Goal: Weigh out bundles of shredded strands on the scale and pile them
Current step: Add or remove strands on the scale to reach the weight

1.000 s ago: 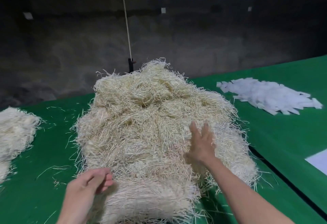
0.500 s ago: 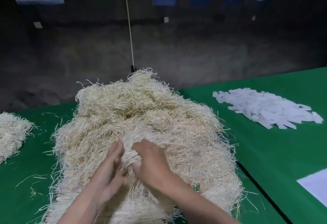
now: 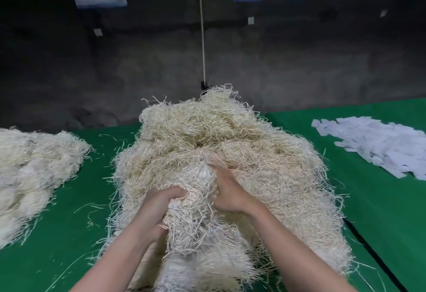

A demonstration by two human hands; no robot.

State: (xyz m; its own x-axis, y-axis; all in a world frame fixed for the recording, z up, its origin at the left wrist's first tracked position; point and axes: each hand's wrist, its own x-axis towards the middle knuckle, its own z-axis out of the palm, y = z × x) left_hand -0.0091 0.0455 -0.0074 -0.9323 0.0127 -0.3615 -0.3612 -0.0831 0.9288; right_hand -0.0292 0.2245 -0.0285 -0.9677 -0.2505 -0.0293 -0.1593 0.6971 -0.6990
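Observation:
A big heap of pale shredded strands (image 3: 230, 135) covers the middle of the green table (image 3: 380, 211). Near its front, a paler bundle of strands (image 3: 196, 218) stands lifted out of the heap between both hands. My left hand (image 3: 161, 201) grips the bundle's left side with curled fingers. My right hand (image 3: 227, 190) grips its right side, fingers dug into the strands. No scale is in view.
A second, lower pile of strands (image 3: 34, 171) lies at the left edge. A spread of white paper slips (image 3: 378, 146) lies at the right. Loose strands litter the green cloth between the piles. A thin rope (image 3: 201, 26) hangs down behind the heap before a dark wall.
A second ago my hands were apart, the right one flat on the heap. They have come together and pulled a bundle up out of the heap's front.

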